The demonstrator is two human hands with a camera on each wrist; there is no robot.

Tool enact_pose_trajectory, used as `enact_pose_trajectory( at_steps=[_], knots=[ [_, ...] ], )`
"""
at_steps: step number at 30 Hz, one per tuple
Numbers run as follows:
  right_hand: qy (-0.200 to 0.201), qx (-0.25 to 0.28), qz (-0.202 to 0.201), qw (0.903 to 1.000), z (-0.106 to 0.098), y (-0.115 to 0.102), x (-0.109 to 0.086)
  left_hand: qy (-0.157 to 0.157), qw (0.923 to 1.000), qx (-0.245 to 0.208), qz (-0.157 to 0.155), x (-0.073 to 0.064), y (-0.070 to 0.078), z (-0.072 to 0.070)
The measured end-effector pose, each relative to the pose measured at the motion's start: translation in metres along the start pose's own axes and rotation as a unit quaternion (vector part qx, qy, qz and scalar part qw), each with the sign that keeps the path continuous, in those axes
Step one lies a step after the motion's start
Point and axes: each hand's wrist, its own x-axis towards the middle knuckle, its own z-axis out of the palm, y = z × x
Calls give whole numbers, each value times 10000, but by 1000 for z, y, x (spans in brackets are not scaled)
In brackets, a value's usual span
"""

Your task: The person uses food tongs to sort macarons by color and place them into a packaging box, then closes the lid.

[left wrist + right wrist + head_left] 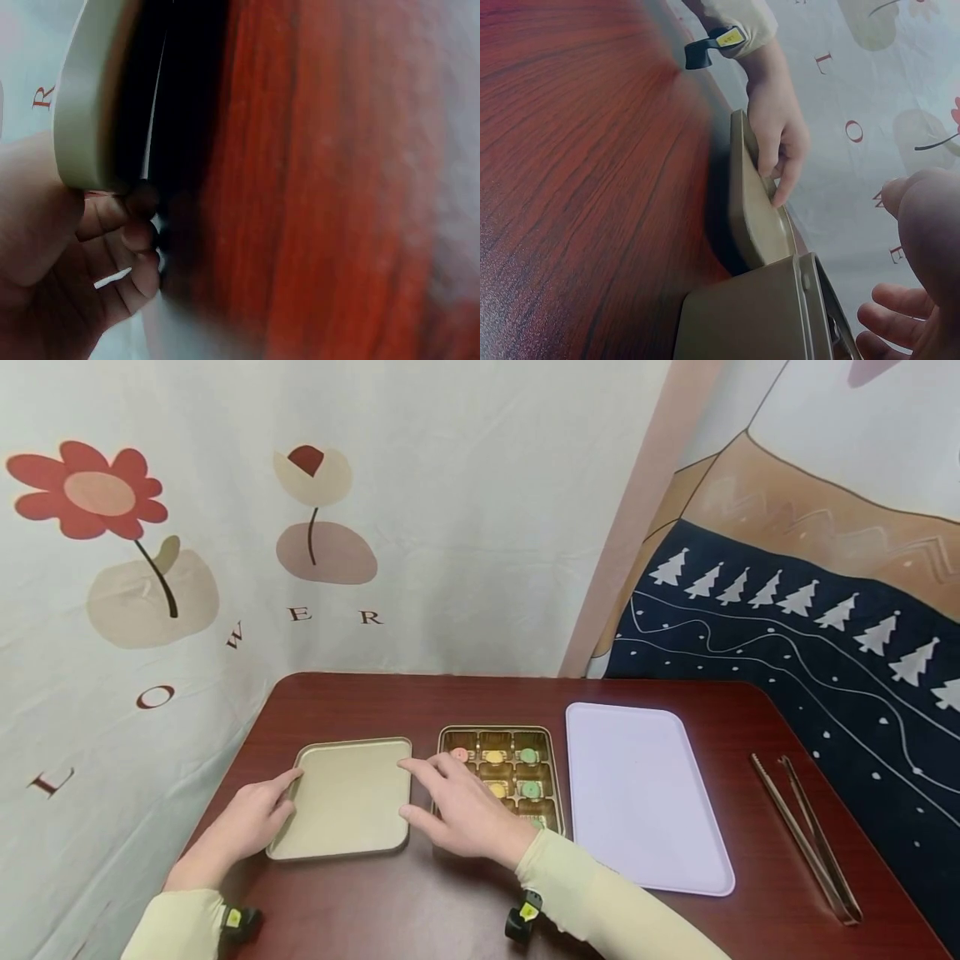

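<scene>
My left hand [247, 822] grips the left edge of a square beige tin lid [348, 802], and in the left wrist view its fingers [139, 236] curl beneath the rim. Dark shadow lies under the lid in the right wrist view. At the lid's right edge, my right hand [472, 806] reaches across with loosely spread fingers, its fingertips right at the rim. Beneath that hand stands a matching open tin [556, 777] with a gold divided insert. Several small round pieces, pink, yellow and green [528, 756], sit in its compartments. The hand and sleeve hide the tin's lower left.
Right of the tin lies a lilac rectangular tray [645, 802]. Metal tongs [817, 852] rest near the right edge of the dark red table [360, 910]. A patterned curtain [465, 527] hangs behind the table.
</scene>
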Motion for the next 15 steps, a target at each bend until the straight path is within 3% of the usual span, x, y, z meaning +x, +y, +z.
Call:
enact_pose_trajectory(
  at_steps=[9,15],
  knots=[
    [13,-52,-1,10000,1,0,0,302,9994,-184,22,-6,-1,-10],
    [27,-40,-5,10000,1,1,0,745,9970,-124,164,-6,1,-21]
  ],
)
